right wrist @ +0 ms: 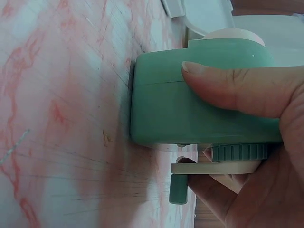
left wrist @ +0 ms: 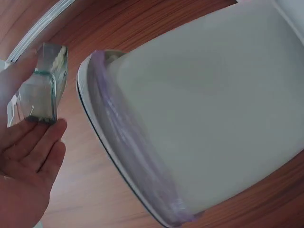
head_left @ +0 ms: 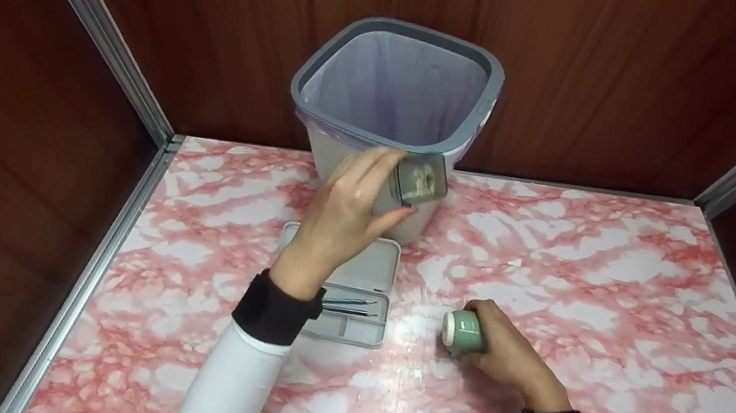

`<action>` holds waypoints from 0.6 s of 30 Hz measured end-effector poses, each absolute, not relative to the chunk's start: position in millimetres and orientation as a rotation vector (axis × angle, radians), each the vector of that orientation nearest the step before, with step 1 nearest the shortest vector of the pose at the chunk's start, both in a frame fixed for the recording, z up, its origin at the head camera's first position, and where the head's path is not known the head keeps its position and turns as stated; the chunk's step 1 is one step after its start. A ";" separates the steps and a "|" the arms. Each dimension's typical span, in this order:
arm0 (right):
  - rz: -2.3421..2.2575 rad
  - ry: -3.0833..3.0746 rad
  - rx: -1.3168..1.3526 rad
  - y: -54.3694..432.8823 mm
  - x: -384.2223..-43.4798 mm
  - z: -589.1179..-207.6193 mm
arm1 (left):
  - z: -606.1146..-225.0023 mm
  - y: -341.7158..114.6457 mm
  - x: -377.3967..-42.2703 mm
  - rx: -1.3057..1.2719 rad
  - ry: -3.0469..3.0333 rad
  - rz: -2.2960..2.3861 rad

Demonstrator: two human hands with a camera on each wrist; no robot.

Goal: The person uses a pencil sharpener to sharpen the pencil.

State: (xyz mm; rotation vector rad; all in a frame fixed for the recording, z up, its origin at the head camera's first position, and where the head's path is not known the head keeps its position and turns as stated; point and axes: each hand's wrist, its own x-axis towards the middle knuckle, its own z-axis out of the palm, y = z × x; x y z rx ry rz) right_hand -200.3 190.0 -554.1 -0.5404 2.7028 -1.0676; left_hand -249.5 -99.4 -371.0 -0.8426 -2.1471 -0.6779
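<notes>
My left hand [head_left: 350, 200] pinches a small clear drawer [head_left: 424, 180] between thumb and fingers, just in front of the trash bin's near rim. Pale shavings show inside it, and in the left wrist view the drawer [left wrist: 45, 88] is beside the bin's purple-lined rim. Lower right, my right hand [head_left: 507, 354] grips a green pencil sharpener [head_left: 464, 331] close to the tabletop. The right wrist view shows the thumb along the body of the sharpener [right wrist: 164, 111], with a cream crank [right wrist: 213, 167] and its green knob below.
The trash bin [head_left: 407, 27] stands against the brown back wall, with a translucent purple bag inside. Partly behind my left forearm, an opened grey pencil case [head_left: 366, 262] lies on the red-and-white marbled table [head_left: 592, 286]. Pencils [head_left: 353, 302] rest in its tray.
</notes>
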 end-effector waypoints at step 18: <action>-1.075 2.730 -0.574 190.4 -201.3 -555.7 | -339.2 -102.4 -311.2 -0.463 -2.222 -0.300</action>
